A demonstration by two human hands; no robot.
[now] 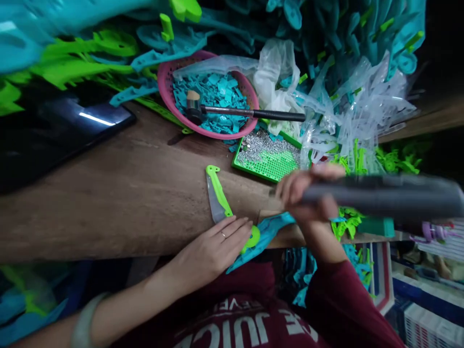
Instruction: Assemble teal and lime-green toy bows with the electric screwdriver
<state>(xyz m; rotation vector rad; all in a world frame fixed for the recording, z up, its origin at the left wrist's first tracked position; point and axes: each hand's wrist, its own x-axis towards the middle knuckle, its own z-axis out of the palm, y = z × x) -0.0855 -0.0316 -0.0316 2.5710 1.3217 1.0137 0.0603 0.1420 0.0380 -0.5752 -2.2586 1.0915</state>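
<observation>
My right hand is wrapped round a dark inline electric screwdriver, blurred by motion, its tip pointing left above the table edge. My left hand, with a ring on one finger, presses over a bright green plastic part with a translucent blade-shaped piece along it. Its thumb is hidden. Beneath the same hand lies a long teal plastic piece, slanting up to the right towards my right wrist. The green part's rounded end shows beside my fingertips.
Behind are a pink basket of teal pieces, a hammer across it, and a green perforated tray of small screws. Translucent pieces heap at right. Teal and green parts pile along the back; a dark glossy panel lies left.
</observation>
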